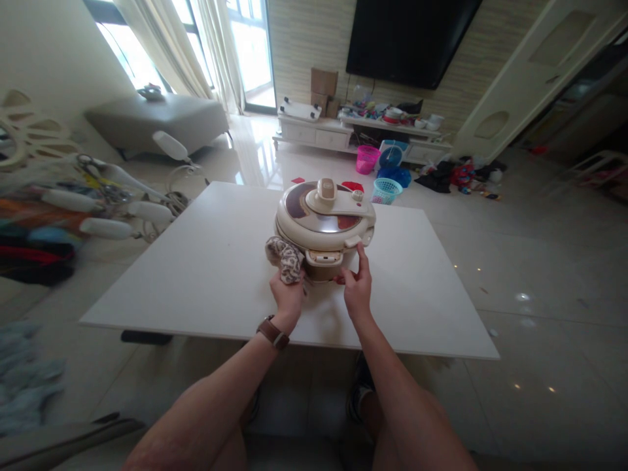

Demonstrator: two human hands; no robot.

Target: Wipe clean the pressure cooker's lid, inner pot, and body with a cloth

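A cream pressure cooker [324, 222] with a brown-topped lid stands in the middle of a white table [206, 275]. My left hand [287, 294], with a watch on its wrist, is closed on a patterned cloth [286, 258] pressed against the cooker's front left side. My right hand [357, 284] touches the cooker's front right; its thumb and a finger rest against the body below the lid's rim. The cooker's lid is closed, with its handle across the top.
A rack with clothes and white hangers [103, 209] stands left of the table. Beyond are a grey sofa [157, 121], a white TV cabinet [363, 131], pink [367, 159] and teal baskets [386, 190] on the glossy floor, and scattered items at right.
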